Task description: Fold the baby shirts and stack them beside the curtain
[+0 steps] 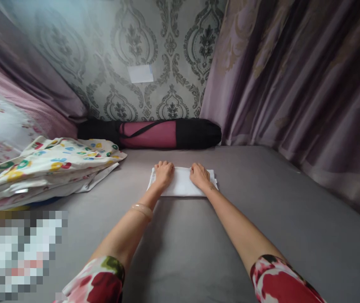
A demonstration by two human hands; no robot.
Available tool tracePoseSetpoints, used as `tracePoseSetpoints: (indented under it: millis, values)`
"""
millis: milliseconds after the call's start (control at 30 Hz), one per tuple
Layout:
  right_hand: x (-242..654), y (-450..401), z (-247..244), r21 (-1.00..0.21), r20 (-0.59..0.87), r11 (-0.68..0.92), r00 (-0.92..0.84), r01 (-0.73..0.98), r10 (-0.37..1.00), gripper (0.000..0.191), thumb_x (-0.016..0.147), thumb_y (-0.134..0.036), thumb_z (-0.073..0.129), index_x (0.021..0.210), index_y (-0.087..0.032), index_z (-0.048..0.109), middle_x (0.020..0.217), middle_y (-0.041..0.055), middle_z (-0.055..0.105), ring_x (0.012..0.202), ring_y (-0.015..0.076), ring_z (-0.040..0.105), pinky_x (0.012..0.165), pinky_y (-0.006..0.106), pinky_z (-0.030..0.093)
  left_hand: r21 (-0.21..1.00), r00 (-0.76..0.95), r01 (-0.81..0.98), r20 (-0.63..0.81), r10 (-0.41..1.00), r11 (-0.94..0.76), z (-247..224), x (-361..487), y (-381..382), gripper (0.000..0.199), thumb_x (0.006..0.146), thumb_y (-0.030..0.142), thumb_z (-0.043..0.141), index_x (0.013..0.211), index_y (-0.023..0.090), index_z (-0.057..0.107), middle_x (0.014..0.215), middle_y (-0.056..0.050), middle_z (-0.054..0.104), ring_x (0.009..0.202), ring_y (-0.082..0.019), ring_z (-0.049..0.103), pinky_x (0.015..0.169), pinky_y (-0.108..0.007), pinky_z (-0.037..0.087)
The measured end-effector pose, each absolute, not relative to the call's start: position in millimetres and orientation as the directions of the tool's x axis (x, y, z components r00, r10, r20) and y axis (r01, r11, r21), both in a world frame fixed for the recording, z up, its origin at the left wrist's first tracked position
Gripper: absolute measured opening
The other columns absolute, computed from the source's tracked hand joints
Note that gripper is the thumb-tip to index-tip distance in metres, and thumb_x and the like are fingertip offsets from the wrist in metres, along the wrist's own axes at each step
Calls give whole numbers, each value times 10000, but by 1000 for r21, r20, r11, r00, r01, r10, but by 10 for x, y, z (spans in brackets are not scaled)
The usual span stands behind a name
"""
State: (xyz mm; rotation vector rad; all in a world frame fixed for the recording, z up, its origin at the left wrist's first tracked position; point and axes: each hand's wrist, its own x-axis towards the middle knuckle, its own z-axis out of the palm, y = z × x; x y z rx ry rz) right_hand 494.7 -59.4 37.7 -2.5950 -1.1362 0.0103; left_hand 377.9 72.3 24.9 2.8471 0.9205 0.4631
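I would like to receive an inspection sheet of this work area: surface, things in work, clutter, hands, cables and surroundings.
Surface: grey fabric cover, looks mostly smooth.
Job's things: folded white cloth, lying flat under both hands.
Clutter: loose pile of white fabric with multicoloured print at left; pixelated area at lower left, contents unreadable.
Grip: left hand and right hand rest on the cloth, fingers curled near its far edge; whether they pinch it cannot be told.
Cables: nothing seen.
Surroundings: long black and dark-pink bag along the grey patterned wall; purple curtain at right; white rectangular plate or paper on the wall.
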Motion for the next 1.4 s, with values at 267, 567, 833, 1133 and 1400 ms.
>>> tracePoseSetpoints:
  millis: [267, 567, 833, 1133, 1400]
  values:
    - [4886, -639, 361, -303, 90, -677, 727, 671, 681, 312, 964, -157, 338, 1200, -154, 542, 1156, 136, 644, 1070, 240, 610, 853, 303, 440, 184, 706, 648, 219, 673, -739, 255, 3740, 633, 302, 955, 282, 392, 1171, 158, 562, 1201, -164, 566, 1107, -315, 476, 886, -429, 354]
    - [4533, -757, 337, -221, 134, -374, 408, 901, 903, 520, 982, -253, 263, 1456, -74, 381, 1534, 132, 355, 1447, 264, 212, 1176, 431, 111, 155, 864, 417, 237, 444, -896, 211, 3550, 295, 411, 982, 262, 305, 1353, 190, 467, 1428, -110, 495, 1371, -268, 352, 1130, -461, 201]
    - [4565, -734, 189, -260, 76, -370, 401, 892, 913, 538, 991, -369, 249, 1512, -249, 314, 1579, 29, 275, 1458, 289, 166, 1149, 561, 124, 191, 839, 521, 62, 540, -832, 105, 3514, 388, 545, 992, 462, 242, 1488, 258, 343, 1576, -98, 286, 1453, -337, 221, 1140, -583, 149]
    - [4772, -905, 236, -253, 29, -431, 453, 866, 891, 584, 1003, -369, 224, 1520, -102, 270, 1586, 114, 228, 1471, 239, 145, 1187, 451, 70, 128, 836, 533, 73, 544, -836, 166, 3298, 563, 566, 982, 480, 301, 1450, 174, 387, 1549, -171, 316, 1452, -331, 224, 1158, -538, 120]
    - [4803, -1003, 128, -202, 50, -478, 496, 855, 867, 604, 1001, -383, 216, 1511, -66, 280, 1581, 120, 234, 1470, 226, 152, 1192, 416, 54, 222, 811, 569, 9, 585, -792, 19, 3214, 725, 623, 980, 501, 279, 1497, 154, 308, 1581, -162, 242, 1475, -329, 135, 1158, -467, 181]
